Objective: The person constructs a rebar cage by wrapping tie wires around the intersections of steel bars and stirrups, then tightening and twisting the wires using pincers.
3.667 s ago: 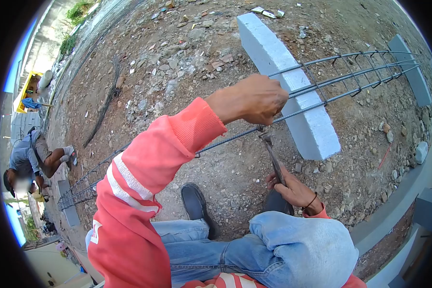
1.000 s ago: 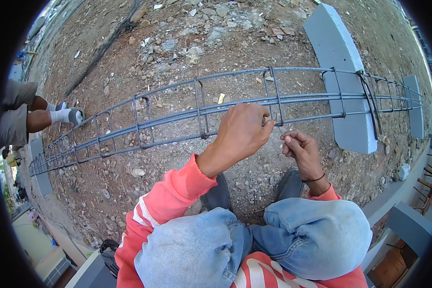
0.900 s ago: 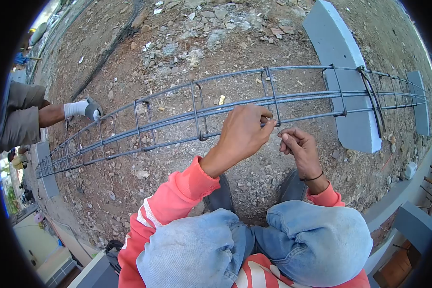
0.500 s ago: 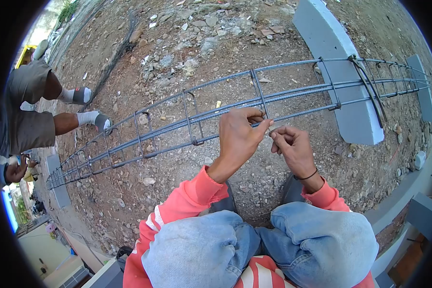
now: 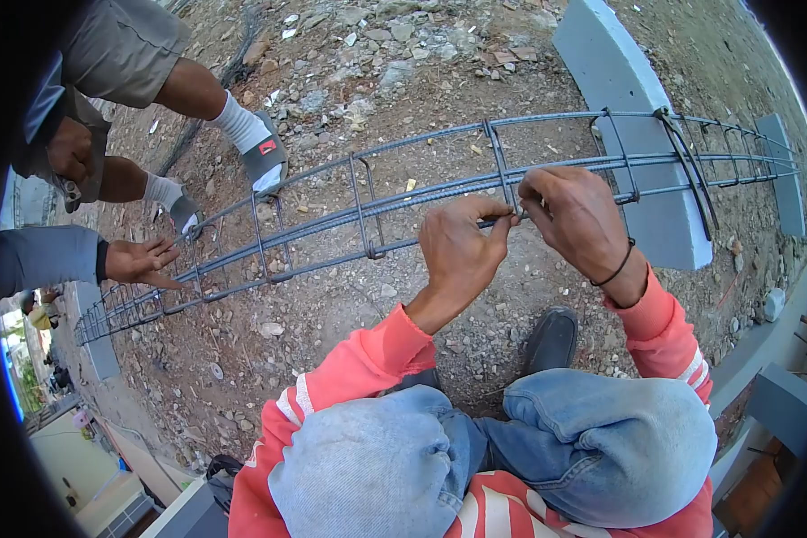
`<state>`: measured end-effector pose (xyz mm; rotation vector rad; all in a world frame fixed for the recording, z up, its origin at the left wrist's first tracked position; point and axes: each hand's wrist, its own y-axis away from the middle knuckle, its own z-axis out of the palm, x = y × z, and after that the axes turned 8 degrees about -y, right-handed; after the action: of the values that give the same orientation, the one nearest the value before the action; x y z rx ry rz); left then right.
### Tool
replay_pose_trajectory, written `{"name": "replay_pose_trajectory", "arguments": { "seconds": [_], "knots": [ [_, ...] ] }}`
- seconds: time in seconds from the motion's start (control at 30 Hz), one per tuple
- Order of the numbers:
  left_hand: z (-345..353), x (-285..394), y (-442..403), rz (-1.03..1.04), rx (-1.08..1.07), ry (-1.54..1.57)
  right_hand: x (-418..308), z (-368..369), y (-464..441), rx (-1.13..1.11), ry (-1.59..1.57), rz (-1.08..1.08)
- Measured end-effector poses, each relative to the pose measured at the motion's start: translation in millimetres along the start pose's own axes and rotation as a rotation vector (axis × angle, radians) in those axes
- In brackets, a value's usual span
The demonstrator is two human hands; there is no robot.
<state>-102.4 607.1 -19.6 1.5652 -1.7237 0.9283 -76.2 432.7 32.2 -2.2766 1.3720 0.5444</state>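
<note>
A long rebar cage (image 5: 318,229) of ribbed rods with square stirrups (image 5: 496,152) runs across in front of my knees. My left hand (image 5: 464,255) is closed in a pinch at the near rod, where a stirrup meets it. Just to its right, my right hand (image 5: 581,220) is also closed, thumb and fingers pressed together at the same joint. Whatever small thing lies between the fingertips is hidden. The cage rests across a grey block (image 5: 641,206) to the right of my hands, with dark bent bars (image 5: 690,170) hooked over it there.
Another person stands at the left, one hand (image 5: 139,262) stretched over the cage and a sandaled foot (image 5: 264,152) beside it. More grey blocks (image 5: 785,175) support the far ends. Stony soil (image 5: 368,81) lies all around.
My right hand has risen from below the near rod to the stirrup joint. My left hand stays near it. The other person has stepped closer and reached a hand over the cage.
</note>
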Motion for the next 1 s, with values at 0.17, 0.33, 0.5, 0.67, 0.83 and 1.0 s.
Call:
{"name": "replay_pose_trajectory", "arguments": {
  "seconds": [0.17,0.33,0.5,0.67,0.83,1.0],
  "knots": [
    [0,1,3,0.083,0.034,-0.023,28,22,-3,-0.028,-0.260,0.220],
    [8,-4,2,0.123,0.054,-0.055,6,32,14,0.354,0.137,-0.032],
    [7,-1,2,0.074,0.043,-0.048,15,58,76,0.427,-0.369,0.426],
    [7,1,3,0.075,0.027,-0.050,36,80,73,0.201,-2.044,0.646],
    [7,0,4,0.034,0.031,-0.039,41,93,64,0.210,-2.178,0.603],
    [6,4,3,0.032,0.037,-0.037,49,104,63,0.126,-2.000,0.602]
  ]
}}
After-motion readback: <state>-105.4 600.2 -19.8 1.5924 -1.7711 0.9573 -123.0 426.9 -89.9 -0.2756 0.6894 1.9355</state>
